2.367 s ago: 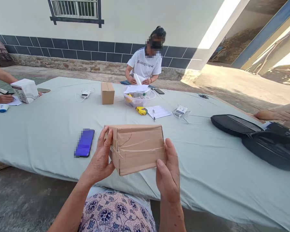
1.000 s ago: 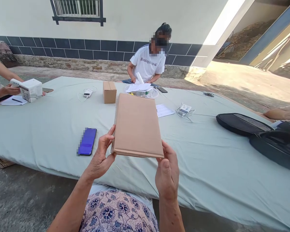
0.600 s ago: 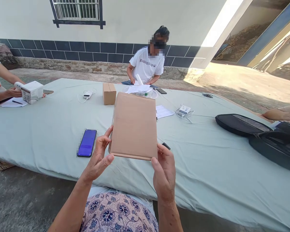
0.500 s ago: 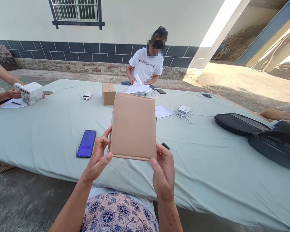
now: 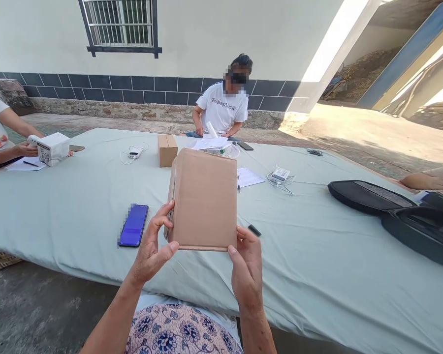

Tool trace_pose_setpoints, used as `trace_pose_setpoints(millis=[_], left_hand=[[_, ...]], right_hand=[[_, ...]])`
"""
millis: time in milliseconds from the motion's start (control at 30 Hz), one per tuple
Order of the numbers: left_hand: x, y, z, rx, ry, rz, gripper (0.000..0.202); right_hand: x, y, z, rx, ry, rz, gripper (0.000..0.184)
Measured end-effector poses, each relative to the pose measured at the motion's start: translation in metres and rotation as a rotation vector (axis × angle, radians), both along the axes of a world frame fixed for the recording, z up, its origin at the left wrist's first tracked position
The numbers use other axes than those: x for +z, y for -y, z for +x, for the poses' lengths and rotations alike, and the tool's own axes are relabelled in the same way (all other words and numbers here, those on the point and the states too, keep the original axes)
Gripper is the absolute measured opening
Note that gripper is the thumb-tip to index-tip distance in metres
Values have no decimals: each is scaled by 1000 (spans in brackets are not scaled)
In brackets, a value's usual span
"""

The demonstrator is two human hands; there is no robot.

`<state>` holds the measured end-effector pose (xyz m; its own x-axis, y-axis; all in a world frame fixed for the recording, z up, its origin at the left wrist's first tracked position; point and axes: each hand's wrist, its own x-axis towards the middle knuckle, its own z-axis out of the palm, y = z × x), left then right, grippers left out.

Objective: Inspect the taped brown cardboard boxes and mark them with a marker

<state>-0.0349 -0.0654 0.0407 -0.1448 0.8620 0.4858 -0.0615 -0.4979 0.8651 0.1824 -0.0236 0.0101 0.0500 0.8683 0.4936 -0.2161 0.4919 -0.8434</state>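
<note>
A brown cardboard box point(image 5: 205, 201) is held up in front of me above the table, its broad plain face toward me and part of its left side showing. My left hand point(image 5: 155, 241) grips its lower left edge, thumb at the near corner and fingertips along the side. At the lower right corner, my right hand point(image 5: 248, 265) holds it with the thumb in front and the fingers curled behind. Left of the box lies a phone point(image 5: 134, 225) with a lit blue screen. A small black object point(image 5: 254, 230) rests just beyond my right hand.
The table has a pale green cloth point(image 5: 77, 211). Farther back are a smaller carton point(image 5: 167, 150), papers point(image 5: 250, 177) and white devices with cables point(image 5: 280, 175). An open black case point(image 5: 421, 231) lies right. A person point(image 5: 221, 105) sits opposite; others' arms show at both sides.
The box has turned slightly, so more of its left side shows. Both hands keep their hold. The whole view has shifted a little, with the background lower in the picture.
</note>
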Motion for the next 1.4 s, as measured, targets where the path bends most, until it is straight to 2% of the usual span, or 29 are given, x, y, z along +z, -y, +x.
trace_pose_setpoints(millis=[167,300,433,600,700,833,933,1167,1400], left_hand=[[7,-3,13,42,246,-90,24],[11,-9,18,94,523,-332,30],[12,-15,14,28,789,-536,27],[16,-14,16,-89,992,-647,30],[17,-12,28,-135,1068,-646,36],[12,-9,51,-227,1127,-670,39],[9,-6,63,-290,1109,-684,45],[8,-5,59,-466,1039,-694,66],[7,-3,61,-468,1090,-687,69]], right_hand=[[-1,6,2,-62,88,1,47],[6,11,1,-40,120,69,55],[12,9,4,-38,184,133,51],[12,3,9,-177,304,161,44],[16,-1,5,-218,304,191,47],[26,-9,-1,-204,315,217,69],[35,-15,-3,-212,326,198,74],[46,-22,-6,-164,312,128,74],[45,-33,-9,-90,268,107,75]])
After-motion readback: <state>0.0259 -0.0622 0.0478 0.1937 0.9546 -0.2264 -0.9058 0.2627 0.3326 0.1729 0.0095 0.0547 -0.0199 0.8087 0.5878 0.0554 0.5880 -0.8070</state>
